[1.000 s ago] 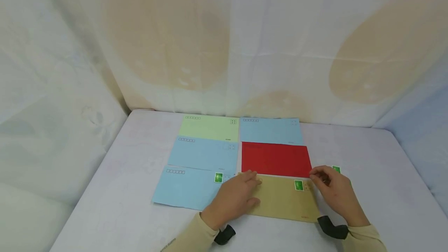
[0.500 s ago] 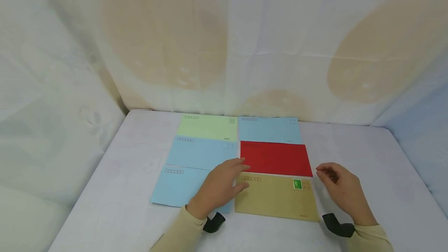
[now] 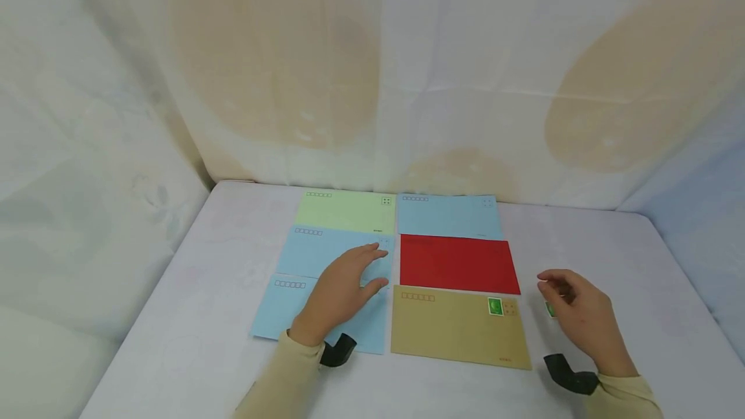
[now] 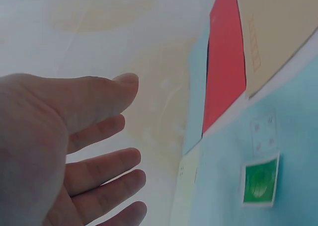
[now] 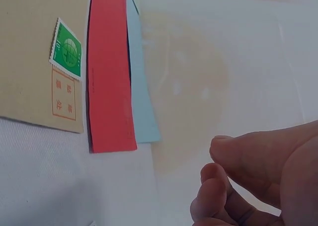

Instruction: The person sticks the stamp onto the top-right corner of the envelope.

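My left hand (image 3: 340, 288) hovers over the two nearer blue envelopes at left, thumb and fingers spread apart and holding nothing. Beneath it, in the left wrist view, a green stamp (image 4: 260, 182) sits on a blue envelope (image 4: 298, 131) beside the printed square. At right, my right hand (image 3: 582, 319) is off the envelopes, fingers loosely bent, thumb near the index fingertip. No object shows between them in the right wrist view. Another green stamp (image 3: 550, 310) peeks out at this hand's left edge, mostly hidden. The tan envelope (image 3: 454, 335) carries a green stamp (image 3: 495, 306) at its upper right.
A red envelope (image 3: 456, 264) lies behind the tan one. In the back row are a light green envelope (image 3: 348, 211) and a blue envelope (image 3: 448, 215). All rest on a white-covered table (image 3: 180, 315), with curtains (image 3: 465, 83) behind and at the sides.
My left hand has lifted off the tan envelope and moved left over the blue ones. My right hand has shifted right, away from the red and tan envelopes' edges.
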### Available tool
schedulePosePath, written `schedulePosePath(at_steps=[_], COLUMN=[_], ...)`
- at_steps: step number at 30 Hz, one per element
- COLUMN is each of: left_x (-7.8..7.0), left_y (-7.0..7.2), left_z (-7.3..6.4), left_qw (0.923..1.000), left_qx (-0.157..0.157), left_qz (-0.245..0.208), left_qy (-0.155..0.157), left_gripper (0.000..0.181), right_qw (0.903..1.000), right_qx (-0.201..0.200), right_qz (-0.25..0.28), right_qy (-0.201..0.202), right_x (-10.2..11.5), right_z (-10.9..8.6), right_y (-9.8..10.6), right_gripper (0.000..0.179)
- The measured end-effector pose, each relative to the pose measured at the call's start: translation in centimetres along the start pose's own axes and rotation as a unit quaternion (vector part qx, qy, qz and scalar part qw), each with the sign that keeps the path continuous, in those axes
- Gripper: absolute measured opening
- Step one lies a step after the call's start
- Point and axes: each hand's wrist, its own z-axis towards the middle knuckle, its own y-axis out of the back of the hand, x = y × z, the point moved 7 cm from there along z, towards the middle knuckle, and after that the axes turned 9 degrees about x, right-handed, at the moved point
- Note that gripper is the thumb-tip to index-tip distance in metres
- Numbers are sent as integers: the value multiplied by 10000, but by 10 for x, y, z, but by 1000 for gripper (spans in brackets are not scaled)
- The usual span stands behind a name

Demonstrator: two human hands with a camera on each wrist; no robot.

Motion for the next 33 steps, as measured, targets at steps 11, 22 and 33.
schedulePosePath(at_steps=[11, 22, 33], left_x=[34, 62, 91], left_y=[20, 29, 33], left_z=[-3, -9, -13], left_qw=[9973, 9929, 9863], left_qx=[-317, -450, -451], left_qz=[-214, -211, -66], left_qy=[628, 1083, 1586], left_gripper=[48, 49, 49], right_qw=[9999, 9990, 9981], right_qx=[-61, 40, 242], right_qz=[-25, -42, -205], right_qy=[-96, -436, -523], right_x=[-8, -21, -31], right_z=[1, 2, 3], right_y=[4, 5, 6], right_gripper=[24, 27, 31])
